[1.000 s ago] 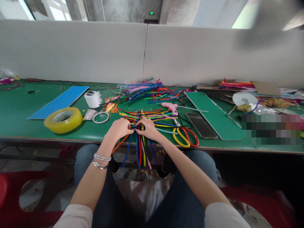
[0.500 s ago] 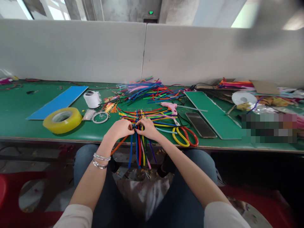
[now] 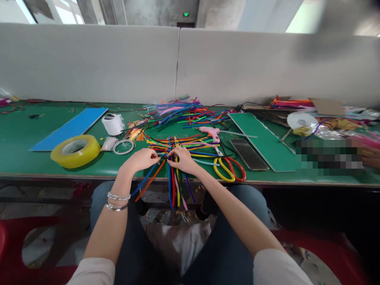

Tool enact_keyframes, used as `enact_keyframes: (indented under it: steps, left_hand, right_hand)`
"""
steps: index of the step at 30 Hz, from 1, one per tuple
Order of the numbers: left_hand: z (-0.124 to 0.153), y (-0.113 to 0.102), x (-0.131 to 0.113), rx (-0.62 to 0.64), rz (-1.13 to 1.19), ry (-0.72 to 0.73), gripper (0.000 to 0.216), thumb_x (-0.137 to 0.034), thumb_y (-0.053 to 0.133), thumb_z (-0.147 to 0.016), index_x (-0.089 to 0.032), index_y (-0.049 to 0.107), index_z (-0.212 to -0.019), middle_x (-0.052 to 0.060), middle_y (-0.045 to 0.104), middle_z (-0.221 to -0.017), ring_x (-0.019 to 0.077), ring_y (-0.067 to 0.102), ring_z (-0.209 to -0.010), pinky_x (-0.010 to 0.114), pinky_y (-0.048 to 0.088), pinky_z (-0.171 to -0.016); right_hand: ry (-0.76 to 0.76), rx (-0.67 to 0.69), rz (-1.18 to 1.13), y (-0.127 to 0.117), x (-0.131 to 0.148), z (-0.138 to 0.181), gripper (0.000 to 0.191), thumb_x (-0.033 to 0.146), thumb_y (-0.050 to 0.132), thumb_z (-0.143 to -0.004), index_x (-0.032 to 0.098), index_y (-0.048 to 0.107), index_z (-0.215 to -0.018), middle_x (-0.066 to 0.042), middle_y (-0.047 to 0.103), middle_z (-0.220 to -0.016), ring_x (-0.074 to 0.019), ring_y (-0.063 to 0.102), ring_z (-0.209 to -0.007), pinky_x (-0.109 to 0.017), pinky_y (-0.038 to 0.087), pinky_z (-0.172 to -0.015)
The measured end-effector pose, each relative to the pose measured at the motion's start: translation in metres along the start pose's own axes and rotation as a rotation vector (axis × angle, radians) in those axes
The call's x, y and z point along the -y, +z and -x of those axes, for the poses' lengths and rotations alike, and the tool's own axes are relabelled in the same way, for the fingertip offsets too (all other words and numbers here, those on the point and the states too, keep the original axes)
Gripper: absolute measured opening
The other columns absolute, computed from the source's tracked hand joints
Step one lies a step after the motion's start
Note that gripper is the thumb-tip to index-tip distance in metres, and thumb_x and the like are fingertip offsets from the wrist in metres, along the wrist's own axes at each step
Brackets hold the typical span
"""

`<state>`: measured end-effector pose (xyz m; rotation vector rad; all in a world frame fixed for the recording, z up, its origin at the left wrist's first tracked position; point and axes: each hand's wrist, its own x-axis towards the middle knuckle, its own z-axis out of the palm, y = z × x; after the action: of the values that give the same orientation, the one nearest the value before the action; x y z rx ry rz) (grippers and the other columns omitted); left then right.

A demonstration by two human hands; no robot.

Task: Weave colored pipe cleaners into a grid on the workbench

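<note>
Left hand and right hand pinching woven pipe cleaners at center — light, bendy, fuzzy; best held near crossings.

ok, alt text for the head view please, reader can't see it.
The left hand and right hand grip a crossed lattice of multicoloured pipe cleaners on a green-topped workbench, ends hanging over the front edge. A pink glue gun and yellow-and-red-handled scissors lie to the right, a yellow tape roll to the left.

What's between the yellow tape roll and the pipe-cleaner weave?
In the head view, a small clear bag and a thin wire ring lie between the yellow tape roll and the pipe-cleaner weave.
</note>
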<state>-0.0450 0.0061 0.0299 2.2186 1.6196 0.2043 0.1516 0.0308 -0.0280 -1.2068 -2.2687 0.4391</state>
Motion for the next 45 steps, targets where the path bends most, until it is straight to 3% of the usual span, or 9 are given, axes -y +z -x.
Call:
enact_keyframes:
  steps: [6,13,21,25,37,45]
  left_hand:
    - [0.000,0.001,0.000,-0.014,0.108,0.050,0.032,-0.042,0.041,-0.080,-0.017,0.060,-0.076,0.004,0.066,-0.078,0.0154,0.057,-0.067,0.024,0.039,-0.058]
    - [-0.005,0.012,-0.011,0.180,0.109,0.098,0.028,-0.040,0.045,-0.079,-0.017,0.061,-0.080,0.002,0.065,-0.078,0.0147,0.057,-0.069,0.023,0.039,-0.061]
    - [-0.009,0.015,-0.004,0.242,0.066,0.134,0.028,-0.038,0.038,-0.082,-0.019,0.058,-0.082,0.002,0.063,-0.081,0.0145,0.054,-0.070,0.024,0.038,-0.063]
    - [-0.011,0.017,-0.002,0.257,0.094,0.170,0.028,-0.041,0.039,-0.081,-0.018,0.056,-0.082,0.002,0.062,-0.082,0.0150,0.053,-0.072,0.024,0.038,-0.063]
    - [-0.007,0.013,-0.003,0.204,0.063,0.039,0.026,-0.039,0.041,-0.074,-0.018,0.057,-0.076,0.003,0.063,-0.078,0.0167,0.054,-0.069,0.026,0.036,-0.062]
    - [0.000,0.002,-0.002,0.073,0.074,0.001,0.024,-0.036,0.042,-0.074,-0.017,0.057,-0.075,0.004,0.064,-0.079,0.0171,0.056,-0.070,0.026,0.039,-0.062]
  right_hand:
    - [-0.007,0.000,-0.010,-0.002,0.001,0.001,0.018,0.032,0.061,-0.074,0.024,0.058,-0.089,-0.002,0.057,-0.096,-0.0216,0.046,-0.096,-0.036,0.034,-0.085]
    - [-0.012,-0.019,-0.008,0.000,0.000,0.001,0.020,0.032,0.061,-0.073,0.023,0.056,-0.090,-0.002,0.058,-0.094,-0.0203,0.047,-0.091,-0.034,0.034,-0.082]
    - [-0.039,-0.004,-0.003,-0.003,0.002,0.003,0.030,0.033,0.059,-0.075,0.024,0.054,-0.104,-0.002,0.057,-0.095,-0.0192,0.047,-0.089,-0.034,0.034,-0.082]
    - [-0.046,0.026,0.010,-0.004,0.004,0.003,0.024,0.040,0.056,-0.079,0.026,0.058,-0.099,-0.002,0.055,-0.095,-0.0198,0.046,-0.093,-0.036,0.032,-0.086]
    - [-0.055,0.001,-0.010,-0.004,0.003,0.003,0.030,0.033,0.062,-0.071,0.024,0.055,-0.099,-0.002,0.056,-0.095,-0.0218,0.047,-0.092,-0.036,0.035,-0.082]
    - [-0.021,-0.024,-0.006,-0.004,0.005,0.004,0.030,0.033,0.062,-0.069,0.023,0.054,-0.097,-0.002,0.056,-0.093,-0.0215,0.046,-0.090,-0.036,0.035,-0.081]
